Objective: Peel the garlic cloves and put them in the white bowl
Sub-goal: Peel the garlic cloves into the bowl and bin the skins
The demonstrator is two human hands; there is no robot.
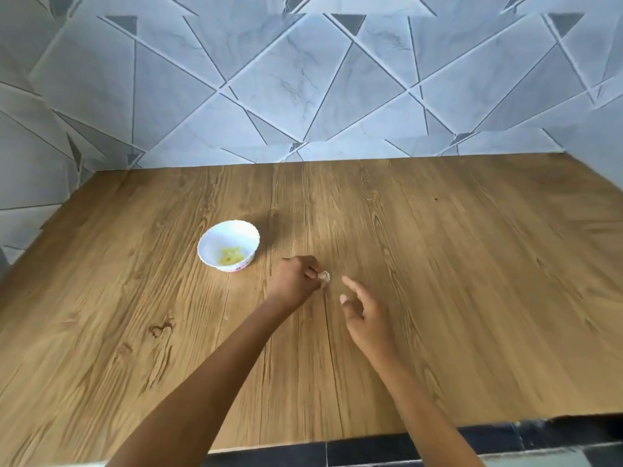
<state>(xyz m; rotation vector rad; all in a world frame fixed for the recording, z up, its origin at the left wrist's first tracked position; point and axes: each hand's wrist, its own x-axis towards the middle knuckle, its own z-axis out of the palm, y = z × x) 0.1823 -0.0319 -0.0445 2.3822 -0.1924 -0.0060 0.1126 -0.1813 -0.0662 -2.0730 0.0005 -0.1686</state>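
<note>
A small white bowl [228,246] with a scalloped rim stands on the wooden table, left of centre, with several pale yellow peeled pieces lying in its bottom. Just right of the bowl, my left hand [296,279] has its fingers curled and pinches a small whitish garlic clove [325,276] at the fingertips, low over the table. My right hand [362,310] hovers a short way to the right of the clove, forefinger stretched toward it, thumb apart, holding nothing. The picture is slightly blurred by motion.
The wooden table [438,264] reaches back to a tiled wall and meets another tiled wall on the left. Its front edge runs along the bottom right, above a dark tiled floor [505,436]. A tiny scrap of skin [226,317] lies near my left forearm.
</note>
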